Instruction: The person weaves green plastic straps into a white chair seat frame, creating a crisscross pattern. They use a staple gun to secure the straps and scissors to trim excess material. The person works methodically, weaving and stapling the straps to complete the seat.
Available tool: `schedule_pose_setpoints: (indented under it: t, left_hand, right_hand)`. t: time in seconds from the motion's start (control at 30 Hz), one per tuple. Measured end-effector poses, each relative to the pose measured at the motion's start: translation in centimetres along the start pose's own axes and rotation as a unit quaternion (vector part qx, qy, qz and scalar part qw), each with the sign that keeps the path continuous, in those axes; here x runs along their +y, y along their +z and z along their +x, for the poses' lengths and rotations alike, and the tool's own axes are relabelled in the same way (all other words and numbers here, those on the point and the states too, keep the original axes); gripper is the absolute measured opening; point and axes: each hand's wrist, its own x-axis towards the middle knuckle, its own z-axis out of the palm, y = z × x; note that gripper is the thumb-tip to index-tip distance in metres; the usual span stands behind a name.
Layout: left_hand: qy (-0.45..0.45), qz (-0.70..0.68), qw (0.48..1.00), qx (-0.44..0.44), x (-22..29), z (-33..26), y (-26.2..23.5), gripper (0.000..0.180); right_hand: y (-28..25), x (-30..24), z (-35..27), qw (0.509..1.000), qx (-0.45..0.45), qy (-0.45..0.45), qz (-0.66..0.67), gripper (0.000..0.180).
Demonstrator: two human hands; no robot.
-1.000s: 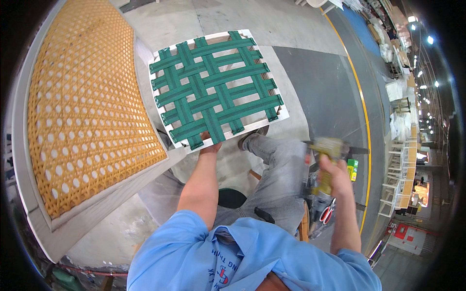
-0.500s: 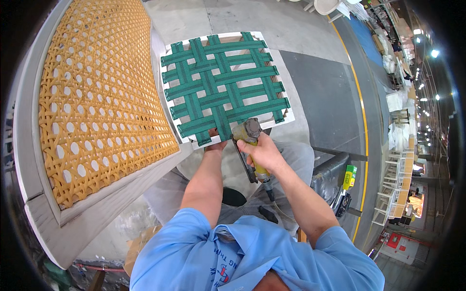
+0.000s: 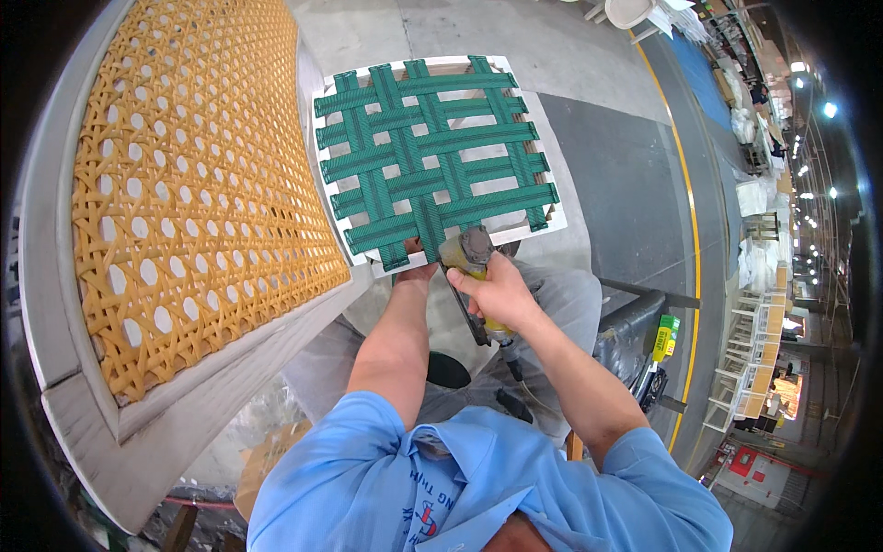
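In my right hand (image 3: 498,293) is a yellow and grey air-powered staple gun (image 3: 476,247), its nose at the near edge of the seat frame. The white seat frame (image 3: 562,219) carries green webbing straps (image 3: 478,139) woven over and under each other. My left hand (image 3: 419,270) grips the frame's near rail from below, beside the middle lengthwise strap. Part of it shows through the gap behind the rail; most of its fingers are hidden. An air hose fitting (image 3: 511,366) hangs from the gun's lower end.
A cane-woven panel in a whitewashed wooden frame (image 3: 69,385) rises at left, close to my left arm. Right of my right forearm are a black padded surface (image 3: 635,322) and a green and yellow box (image 3: 664,338). Pale chair frames (image 3: 736,368) stand farther right.
The seat frame, webbing and both hands appear slightly farther right in view. My grips on the staple gun and the rail look the same.
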Motion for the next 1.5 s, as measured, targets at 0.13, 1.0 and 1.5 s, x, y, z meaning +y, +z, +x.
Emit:
schedule_pose_setpoints:
  t: [0.13, 1.0, 1.5]
  left_hand:
    - [-0.016, -0.015, 1.000, 0.012, 0.3, 0.3, 0.1, 0.035]
    - [-0.119, 0.704, 0.700, -0.024, 5.6, -17.5, 10.5, 0.039]
    - [-0.032, 0.455, 0.888, 0.054, 8.1, -7.9, 16.6, 0.023]
  right_hand:
    - [0.6, -0.1, -0.2, 0.999, -0.010, -0.027, 0.033, 0.045]
    - [-8.1, 4.7, -6.4, 0.980, 0.025, -0.080, 0.183, 0.033]
    - [-2.1, 1.1, 0.1, 0.994, -0.036, -0.049, 0.095, 0.034]
